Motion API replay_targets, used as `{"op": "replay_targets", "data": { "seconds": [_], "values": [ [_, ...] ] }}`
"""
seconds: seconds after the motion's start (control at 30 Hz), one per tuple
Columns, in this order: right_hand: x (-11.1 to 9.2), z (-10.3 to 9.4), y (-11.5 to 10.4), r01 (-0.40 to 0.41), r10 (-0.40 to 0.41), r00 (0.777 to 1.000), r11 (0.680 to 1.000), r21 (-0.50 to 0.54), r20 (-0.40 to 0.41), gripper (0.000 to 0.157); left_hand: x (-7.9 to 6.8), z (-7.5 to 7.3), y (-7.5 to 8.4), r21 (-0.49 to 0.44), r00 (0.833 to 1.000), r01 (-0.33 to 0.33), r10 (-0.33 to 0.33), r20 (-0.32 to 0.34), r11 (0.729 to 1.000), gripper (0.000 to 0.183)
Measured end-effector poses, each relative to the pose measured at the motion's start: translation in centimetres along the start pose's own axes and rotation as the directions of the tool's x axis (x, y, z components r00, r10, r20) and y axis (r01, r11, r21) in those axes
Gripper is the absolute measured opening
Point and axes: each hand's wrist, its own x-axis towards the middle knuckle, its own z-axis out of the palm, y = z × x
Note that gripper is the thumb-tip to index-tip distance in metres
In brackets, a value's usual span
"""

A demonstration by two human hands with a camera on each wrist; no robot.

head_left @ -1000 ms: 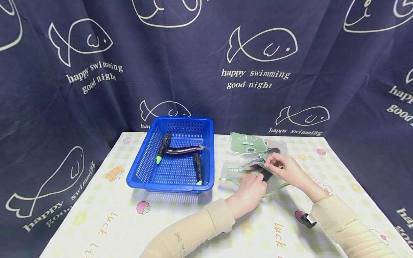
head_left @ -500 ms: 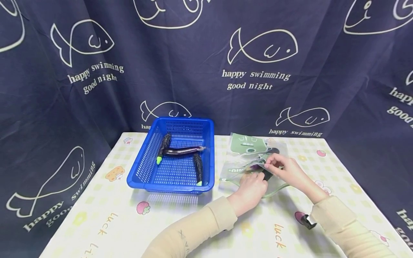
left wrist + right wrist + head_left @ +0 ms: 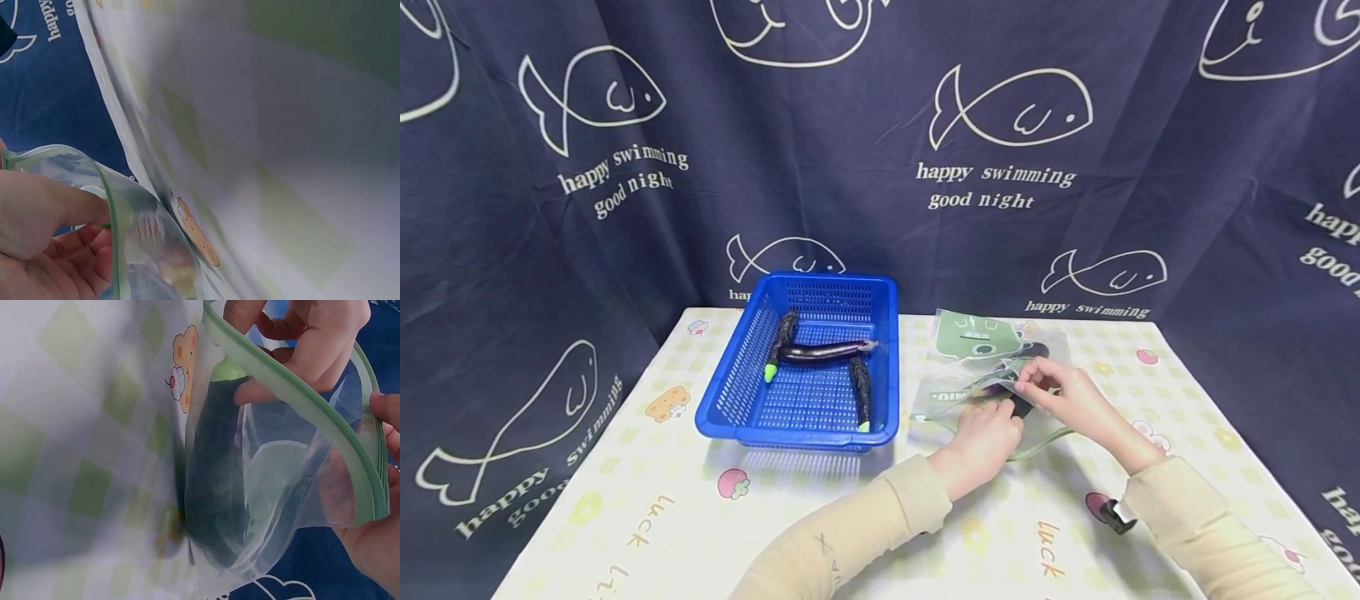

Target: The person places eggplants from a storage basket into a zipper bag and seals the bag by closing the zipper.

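Observation:
In the head view, a clear zip bag [image 3: 946, 398] with green trim lies at the right of the table. My left hand [image 3: 981, 437] reaches into its mouth. Its fingers hold the light green stem end of a dark eggplant [image 3: 215, 456], as the right wrist view shows. The eggplant's body lies along the inside of the bag. My right hand [image 3: 1063, 396] pinches the bag's edge between thumb and fingers and keeps the mouth apart. Another dark eggplant end [image 3: 1037, 350] shows farther back in the bag. The left fingertips are partly hidden behind the plastic.
Left of the bag stands a blue plastic basket [image 3: 797, 435] holding three eggplants, one of them a glossy eggplant [image 3: 823, 352] lying crosswise. A black clip-like object [image 3: 1116, 517] sits by the right sleeve cuff. A dark blue curtain [image 3: 850, 167] hangs behind the patterned tablecloth [image 3: 685, 500].
My left hand has edged slightly forward into the bag, and less of the dark eggplant shows beside its fingers. The right hand keeps its pinch on the bag's edge.

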Motion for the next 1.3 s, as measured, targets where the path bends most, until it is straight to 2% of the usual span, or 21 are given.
{"op": "replay_targets", "data": {
  "seconds": [0.2,0.33,0.63,0.8,0.93,1.1,1.3],
  "values": [
    [0.0,-0.1,-0.1,0.006,-0.006,1.0,1.0,0.006,-0.008,0.009,-0.3,-0.3,-0.1,0.018,1.0,-0.019,0.019,-0.018,1.0,0.013],
    [0.0,-0.1,-0.2,0.005,-0.005,1.0,1.0,0.005,-0.004,0.009,-0.8,-1.1,-0.1,0.027,0.999,-0.042,0.043,-0.018,0.999,0.013],
    [0.0,-0.1,0.0,0.01,-0.01,1.0,1.0,0.006,-0.002,0.009,-2.0,-3.5,-0.6,0.006,0.996,-0.093,0.093,-0.011,0.996,0.008],
    [0.0,-0.2,0.0,-0.001,0.001,1.0,1.0,0.004,0.013,0.009,-2.5,-4.8,-1.1,0.03,0.991,-0.135,0.135,-0.01,0.99,0.01],
    [0.1,-0.2,0.0,0.001,-0.001,1.0,1.0,-0.003,0.015,0.009,-2.8,-5.7,-1.7,0.008,0.986,-0.167,0.167,0.001,0.986,0.016],
    [0.2,-0.3,-0.2,0.024,-0.024,1.0,1.0,-0.013,0.006,0.009,-2.9,-7.3,-2.7,-0.003,0.979,-0.205,0.205,0.015,0.979,0.025],
    [0.3,-0.4,-0.4,0.022,-0.022,1.0,1.0,-0.014,-0.003,0.009,-2.6,-9.2,-3.9,-0.034,0.975,-0.221,0.221,-0.008,0.975,0.023]
  ]
}}
